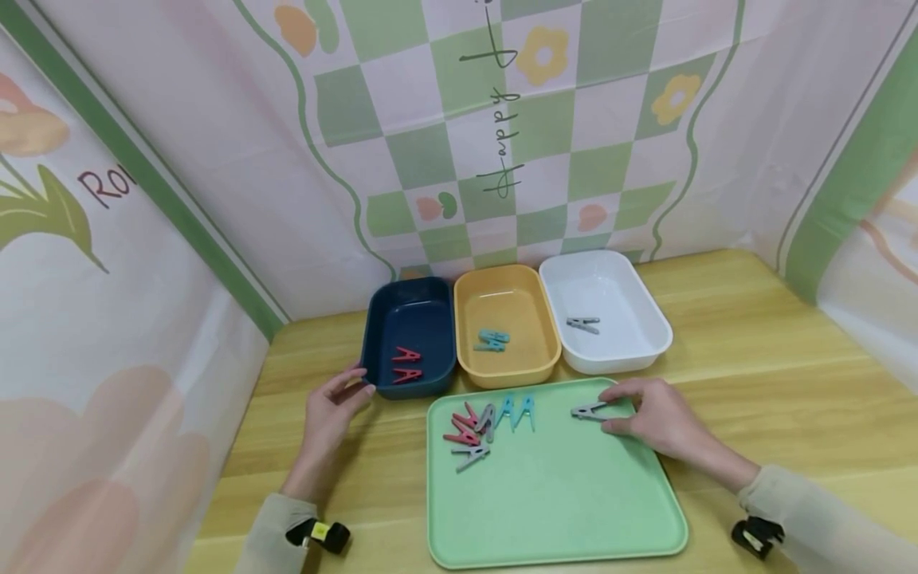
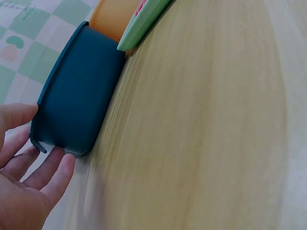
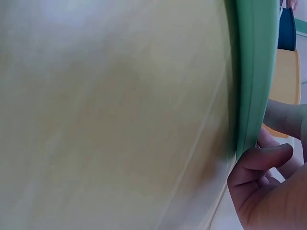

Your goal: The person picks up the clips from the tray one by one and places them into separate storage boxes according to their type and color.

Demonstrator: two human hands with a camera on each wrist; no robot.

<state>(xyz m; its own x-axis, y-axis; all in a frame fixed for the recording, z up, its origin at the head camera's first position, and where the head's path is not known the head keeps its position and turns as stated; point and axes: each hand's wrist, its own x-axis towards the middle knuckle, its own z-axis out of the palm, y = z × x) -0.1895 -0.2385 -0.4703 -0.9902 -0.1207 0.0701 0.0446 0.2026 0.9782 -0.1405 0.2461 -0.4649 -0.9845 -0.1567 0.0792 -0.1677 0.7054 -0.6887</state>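
Note:
A grey clothespin [image 1: 590, 410] is between the thumb and index finger of my right hand [image 1: 649, 414], which pinches its handle end over the tray's upper right part. In the right wrist view the green tray's edge hides this clothespin. My left hand [image 1: 333, 410] touches the near left corner of the dark blue bin [image 2: 76, 91], fingers spread and fairly straight. Grouped at the upper left of the green tray [image 1: 559, 510] are red clothespins [image 1: 462, 434], grey clothespins [image 1: 471, 456] and two light blue clothespins [image 1: 525, 412].
Three bins line the back of the wooden table [image 1: 760, 383]. Two red clothespins [image 1: 407, 374] lie in the dark blue one, light blue clothespins [image 1: 492, 340] in the yellow bin [image 1: 509, 379], and a grey clothespin in the white bin [image 1: 624, 359]. Behind hangs a patterned cloth [image 1: 502, 143].

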